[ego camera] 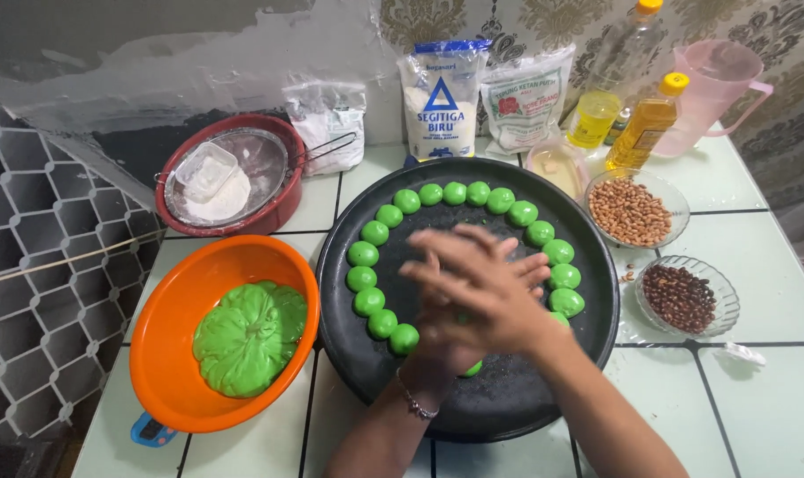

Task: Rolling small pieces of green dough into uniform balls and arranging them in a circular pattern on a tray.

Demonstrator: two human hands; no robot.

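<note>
My left hand (433, 361), with a bracelet at the wrist, and my right hand (473, 292) are pressed palm to palm above a round black tray (499, 403). Both are blurred. A sliver of a green dough piece (461, 317) shows between the palms; the rest is hidden. Several green dough balls (455, 193) lie in a ring around the tray's edge, and one (474, 367) peeks out under my hands. To the left, an orange bowl (154, 354) holds a large lump of green dough (250, 336).
At the back left, a red bowl (273, 217) carries a sieve with flour. Flour bags (442, 97), oil bottles (645, 124) and a pink jug (716, 88) line the wall. Glass bowls of peanuts (632, 211) and dark beans (680, 296) sit to the right on the tiled table.
</note>
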